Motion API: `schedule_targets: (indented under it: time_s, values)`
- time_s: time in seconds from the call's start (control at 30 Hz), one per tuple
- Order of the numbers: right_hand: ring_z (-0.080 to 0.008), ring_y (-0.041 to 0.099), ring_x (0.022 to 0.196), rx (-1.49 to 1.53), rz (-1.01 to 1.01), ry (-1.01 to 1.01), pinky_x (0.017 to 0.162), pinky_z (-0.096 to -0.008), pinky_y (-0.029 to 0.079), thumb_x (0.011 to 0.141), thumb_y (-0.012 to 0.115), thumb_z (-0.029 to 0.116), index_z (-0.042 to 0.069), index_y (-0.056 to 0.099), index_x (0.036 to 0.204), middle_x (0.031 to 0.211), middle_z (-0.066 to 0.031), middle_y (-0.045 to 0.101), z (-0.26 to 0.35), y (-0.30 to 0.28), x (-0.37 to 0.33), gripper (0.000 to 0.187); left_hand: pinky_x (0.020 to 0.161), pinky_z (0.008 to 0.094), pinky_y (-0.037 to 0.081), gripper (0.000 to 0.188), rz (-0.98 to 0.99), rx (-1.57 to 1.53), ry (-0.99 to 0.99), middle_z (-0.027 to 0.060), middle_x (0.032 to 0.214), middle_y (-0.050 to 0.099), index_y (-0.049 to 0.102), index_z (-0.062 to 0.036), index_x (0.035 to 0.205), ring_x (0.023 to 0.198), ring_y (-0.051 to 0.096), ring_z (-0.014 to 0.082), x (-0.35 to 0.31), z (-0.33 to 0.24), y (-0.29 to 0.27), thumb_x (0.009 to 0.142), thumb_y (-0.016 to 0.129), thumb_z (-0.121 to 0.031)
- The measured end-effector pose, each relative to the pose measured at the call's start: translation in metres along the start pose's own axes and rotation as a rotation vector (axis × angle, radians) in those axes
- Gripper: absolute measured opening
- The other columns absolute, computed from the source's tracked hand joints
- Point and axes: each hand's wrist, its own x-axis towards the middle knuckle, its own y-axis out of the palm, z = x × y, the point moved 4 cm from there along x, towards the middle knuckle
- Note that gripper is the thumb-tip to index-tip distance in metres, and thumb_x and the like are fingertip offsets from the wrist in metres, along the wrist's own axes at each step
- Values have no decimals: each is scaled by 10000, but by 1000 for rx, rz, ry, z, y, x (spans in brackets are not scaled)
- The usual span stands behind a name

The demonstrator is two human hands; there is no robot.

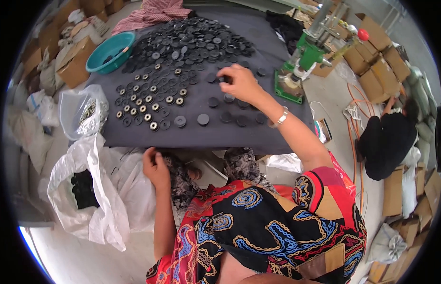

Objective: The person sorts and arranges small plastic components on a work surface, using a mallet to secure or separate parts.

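Observation:
My right hand [244,84] is over the right part of the dark table, its fingertips closed on a black disc [225,79]. Around it lie spaced black round discs, one of them a thicker disc [203,119] near the front. My left hand [155,168] hangs at the table's front edge, fingers loosely bent and apart, holding nothing. On the left of the table, flat black discs are laid out in rows, and several carry bearing-like metal rings [169,99]. A large heap of loose black discs [192,42] covers the back.
A green hand press [303,66] with a red knob stands at the right edge. At the left are a teal basin [109,53], a clear tub [83,113] of metal parts, and a white sack [88,189] of black pieces. Another person [388,137] crouches at the far right near boxes.

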Motion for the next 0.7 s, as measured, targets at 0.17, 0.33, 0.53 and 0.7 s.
schedule_targets:
  time_s: [0.17, 0.33, 0.53, 0.7]
  values:
    - [-295, 603, 709, -22, -193, 353, 668, -380, 487, 682, 686, 141, 30, 641, 896, 788, -130, 577, -63, -66, -98, 246, 831, 311, 466, 395, -341, 24, 78, 127, 1193, 578, 550, 2, 1248, 1028, 569, 212, 52, -32, -22, 867, 609, -81]
    - [-318, 624, 792, -184, -72, 452, 731, -406, 500, 688, 679, 151, 16, 646, 921, 858, -132, 609, -85, -65, -156, 271, 926, 387, 448, 451, -365, 358, -38, 198, 1239, 570, 534, 34, 1265, 1109, 565, 330, 111, 16, -37, 858, 604, -147]
    - [-353, 632, 910, -456, 317, 349, 813, -414, 504, 700, 664, 148, 8, 665, 998, 973, -185, 642, -90, -64, -131, 330, 983, 490, 402, 496, -415, 693, -102, 219, 1275, 552, 518, 41, 1285, 1154, 531, 396, 140, 36, -30, 886, 561, -251]
    - [-375, 633, 911, -225, 90, 296, 832, -421, 503, 707, 680, 146, -13, 674, 995, 931, -217, 650, -94, -74, -69, 329, 981, 517, 384, 489, -473, 778, -160, 179, 1335, 518, 523, -26, 1311, 1126, 493, 442, 136, 30, -14, 916, 502, -314]
